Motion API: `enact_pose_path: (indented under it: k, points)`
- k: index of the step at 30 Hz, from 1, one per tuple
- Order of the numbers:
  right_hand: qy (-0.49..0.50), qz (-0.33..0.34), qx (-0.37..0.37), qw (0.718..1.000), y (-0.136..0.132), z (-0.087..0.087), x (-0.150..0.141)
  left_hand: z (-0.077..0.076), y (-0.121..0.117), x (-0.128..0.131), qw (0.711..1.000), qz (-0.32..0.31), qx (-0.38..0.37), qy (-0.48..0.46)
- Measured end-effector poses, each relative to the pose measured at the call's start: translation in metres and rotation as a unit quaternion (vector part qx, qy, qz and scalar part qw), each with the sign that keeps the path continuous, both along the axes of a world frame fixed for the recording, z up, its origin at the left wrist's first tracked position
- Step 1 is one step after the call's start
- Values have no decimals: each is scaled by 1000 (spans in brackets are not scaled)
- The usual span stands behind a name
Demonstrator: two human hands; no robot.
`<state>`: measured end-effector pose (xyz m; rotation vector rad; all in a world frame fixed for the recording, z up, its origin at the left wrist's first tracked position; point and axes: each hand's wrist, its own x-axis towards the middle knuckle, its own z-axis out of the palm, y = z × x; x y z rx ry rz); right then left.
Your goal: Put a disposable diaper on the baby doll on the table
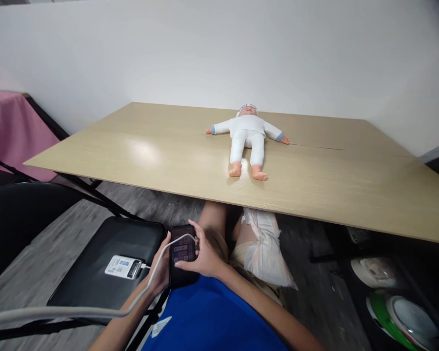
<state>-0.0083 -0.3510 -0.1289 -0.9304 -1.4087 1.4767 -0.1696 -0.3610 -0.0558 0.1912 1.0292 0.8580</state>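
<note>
Over my lap, a dark smartphone with a lit keypad-like screen lies between my two hands. My left hand is wrapped along its left edge. At the opposite side my right hand grips it, thumb at the lower screen and fingers at the upper edge. A white cable loops across my left forearm to the phone's right side. On my right thigh rests a white diaper, unfolded and crumpled. A baby doll in white clothes and a patterned headband lies face up on the table, feet toward me.
The wooden table has its front edge just above my knees. To my left, a black chair carries a white power bank. A pink cloth hangs farther left. Green-and-white packaging sits low at right.
</note>
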Motion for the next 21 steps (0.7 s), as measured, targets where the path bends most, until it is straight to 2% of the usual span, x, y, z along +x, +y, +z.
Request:
enact_pose_path:
  k: [5,10,16,19,21]
  points:
    - [-33,-77,52,995,4,1,-2,1,-2,1,1000,-7,-12,1]
    - [-27,-81,65,994,5,3,9,-2,-1,-10,1000,-16,11,-19]
    - [-19,-107,66,992,-5,-4,42,-20,8,-76,999,-37,14,-18]
    - [-19,-146,38,988,-17,-10,63,-38,18,-109,1000,-5,11,21]
    - [-18,-158,14,987,-27,-13,75,-56,27,-125,999,17,-6,47]
